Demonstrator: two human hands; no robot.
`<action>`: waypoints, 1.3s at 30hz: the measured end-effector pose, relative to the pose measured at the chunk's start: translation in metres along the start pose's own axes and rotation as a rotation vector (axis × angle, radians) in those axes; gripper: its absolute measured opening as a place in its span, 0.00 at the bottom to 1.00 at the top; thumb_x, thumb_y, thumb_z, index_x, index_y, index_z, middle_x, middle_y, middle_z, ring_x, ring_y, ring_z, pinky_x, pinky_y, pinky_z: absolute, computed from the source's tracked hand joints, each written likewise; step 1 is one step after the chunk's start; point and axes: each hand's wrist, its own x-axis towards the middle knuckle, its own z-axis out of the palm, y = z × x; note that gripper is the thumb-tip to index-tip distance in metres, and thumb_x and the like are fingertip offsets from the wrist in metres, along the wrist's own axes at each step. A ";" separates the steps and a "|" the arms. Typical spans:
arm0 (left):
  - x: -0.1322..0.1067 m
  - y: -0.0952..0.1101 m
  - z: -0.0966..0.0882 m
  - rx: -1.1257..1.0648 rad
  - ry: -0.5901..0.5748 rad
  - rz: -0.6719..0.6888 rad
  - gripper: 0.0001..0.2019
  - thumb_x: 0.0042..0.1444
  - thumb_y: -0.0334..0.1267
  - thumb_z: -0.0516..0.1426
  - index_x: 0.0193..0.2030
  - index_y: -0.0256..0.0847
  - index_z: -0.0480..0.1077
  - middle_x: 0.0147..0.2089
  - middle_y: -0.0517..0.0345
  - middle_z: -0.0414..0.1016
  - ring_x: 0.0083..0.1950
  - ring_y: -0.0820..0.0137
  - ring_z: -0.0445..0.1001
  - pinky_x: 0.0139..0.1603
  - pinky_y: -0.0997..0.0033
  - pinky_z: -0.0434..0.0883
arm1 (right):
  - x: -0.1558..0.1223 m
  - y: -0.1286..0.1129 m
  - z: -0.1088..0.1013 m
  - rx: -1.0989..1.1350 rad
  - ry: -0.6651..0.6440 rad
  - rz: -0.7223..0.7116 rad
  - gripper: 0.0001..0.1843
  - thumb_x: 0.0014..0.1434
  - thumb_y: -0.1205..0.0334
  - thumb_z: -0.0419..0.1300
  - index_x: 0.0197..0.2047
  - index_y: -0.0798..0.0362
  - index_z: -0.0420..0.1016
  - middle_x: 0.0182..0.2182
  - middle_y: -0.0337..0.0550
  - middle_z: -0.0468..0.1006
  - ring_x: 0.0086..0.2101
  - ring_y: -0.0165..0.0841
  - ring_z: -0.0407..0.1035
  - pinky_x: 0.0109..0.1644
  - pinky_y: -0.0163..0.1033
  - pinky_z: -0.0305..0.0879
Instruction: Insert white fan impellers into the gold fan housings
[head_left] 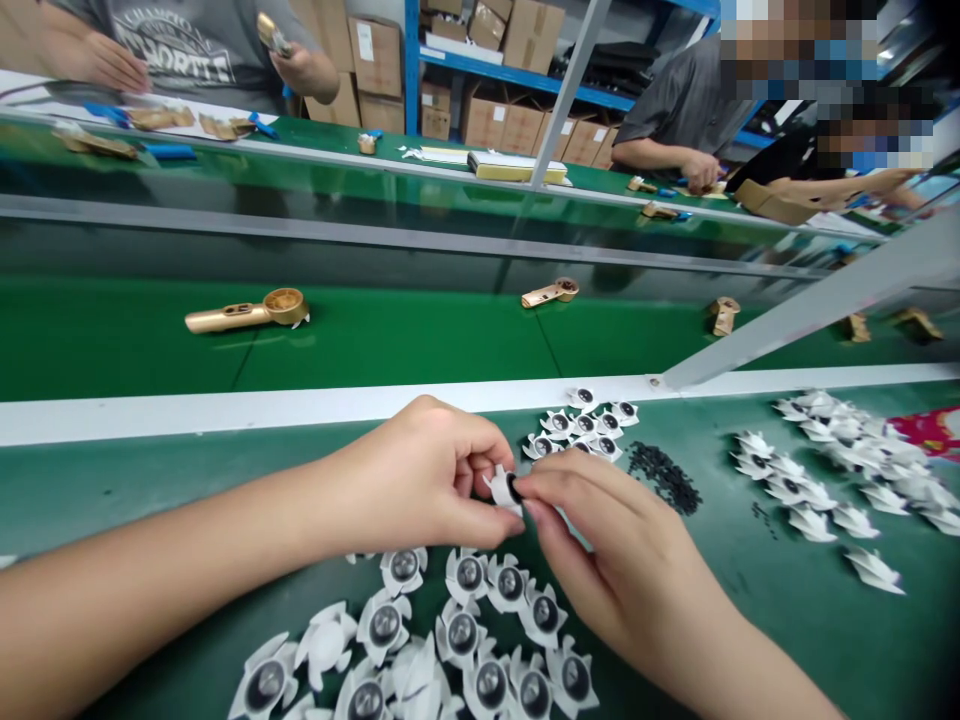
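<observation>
My left hand (457, 480) is closed around a small white fan impeller (502, 490), gripping it by its blades. At the dark centre of that impeller, the thumb and forefinger of my right hand (600, 530) are pinched together; whatever small piece they hold is hidden by the fingertips. Below both hands lie several white impellers (460, 632) with their hubs facing up. Just beyond my right hand sits a group of impellers with dark centres (585, 424), and beside it a pile of tiny black parts (666, 478).
More white impellers (870, 440) lie in rows at the right. Behind a white rail (225, 413), a green conveyor belt (405, 340) carries gold fan housings (247, 312). A slanted metal post (810, 300) rises on the right. Other people work across the line.
</observation>
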 end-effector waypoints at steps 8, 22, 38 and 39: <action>0.007 -0.005 0.003 -0.066 0.223 0.217 0.14 0.48 0.36 0.71 0.42 0.43 0.77 0.31 0.66 0.73 0.27 0.80 0.64 0.25 0.81 0.62 | 0.007 0.008 0.005 0.917 0.176 0.461 0.11 0.64 0.64 0.63 0.49 0.42 0.78 0.42 0.40 0.80 0.40 0.30 0.75 0.45 0.36 0.73; 0.184 -0.008 -0.030 0.729 0.365 0.135 0.27 0.64 0.49 0.58 0.64 0.37 0.64 0.66 0.42 0.63 0.65 0.52 0.64 0.65 0.44 0.64 | -0.001 0.047 -0.026 1.572 0.399 0.669 0.15 0.53 0.60 0.74 0.44 0.47 0.79 0.40 0.38 0.82 0.42 0.33 0.80 0.47 0.35 0.75; 0.068 0.018 -0.001 0.625 0.197 -0.082 0.12 0.64 0.49 0.56 0.44 0.45 0.60 0.31 0.67 0.72 0.30 0.71 0.71 0.30 0.73 0.64 | -0.004 0.041 -0.013 1.432 0.435 0.760 0.14 0.49 0.59 0.77 0.36 0.51 0.79 0.35 0.38 0.82 0.36 0.26 0.75 0.45 0.30 0.71; 0.058 0.020 0.005 0.594 0.189 -0.080 0.11 0.65 0.48 0.55 0.44 0.45 0.60 0.31 0.67 0.71 0.30 0.72 0.70 0.29 0.73 0.64 | -0.004 0.040 -0.011 1.422 0.428 0.762 0.14 0.49 0.60 0.77 0.36 0.51 0.78 0.35 0.37 0.82 0.36 0.26 0.75 0.45 0.30 0.71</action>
